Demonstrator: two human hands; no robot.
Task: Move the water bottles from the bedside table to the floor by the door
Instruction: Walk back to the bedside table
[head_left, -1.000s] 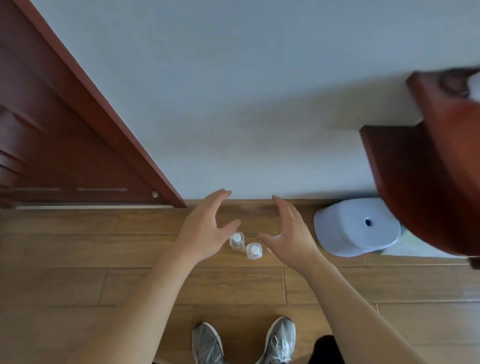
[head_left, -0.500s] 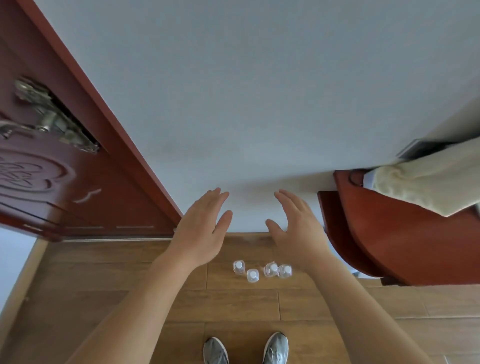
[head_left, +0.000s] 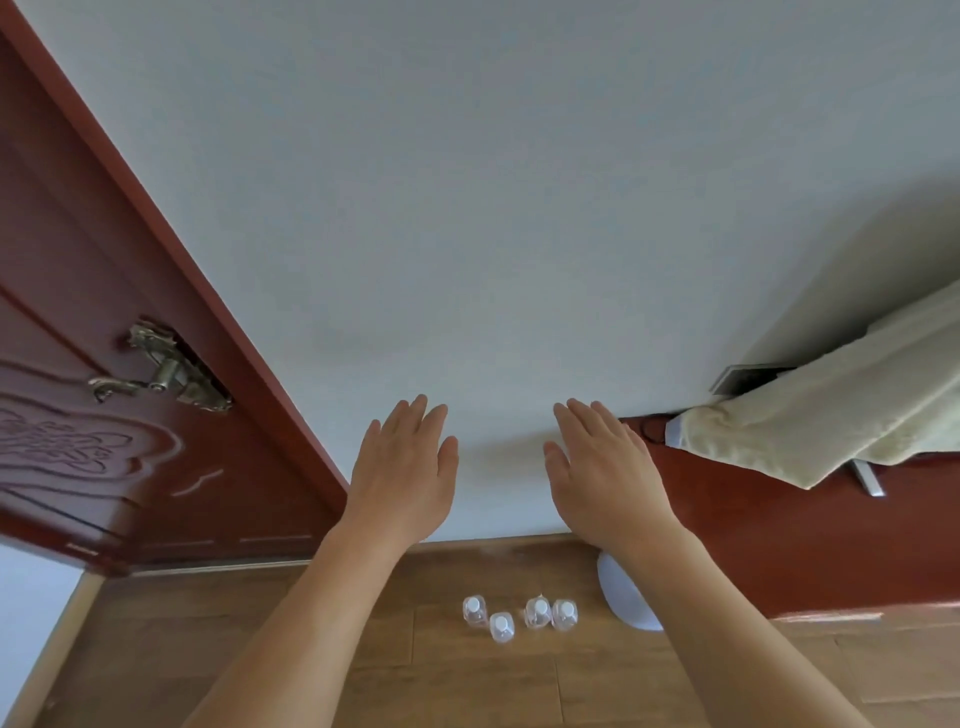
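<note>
Several small clear water bottles (head_left: 519, 618) with white caps stand upright in a loose row on the wooden floor (head_left: 467, 691), near the wall and to the right of the dark red door (head_left: 104, 457). My left hand (head_left: 402, 473) and my right hand (head_left: 602, 473) are both raised well above the bottles, palms down, fingers spread, holding nothing. The bottles show between my two forearms.
A brass lever handle (head_left: 161, 374) sits on the door at the left. At the right stands a dark red wooden table (head_left: 779, 540) with a cream towel (head_left: 831, 415) draped over it. A pale round container (head_left: 621, 597) rests on the floor beside the bottles.
Both hands have let go of the bottles and risen away from the floor. The view has lifted, so the bottles look smaller and the door handle and towel came into sight.
</note>
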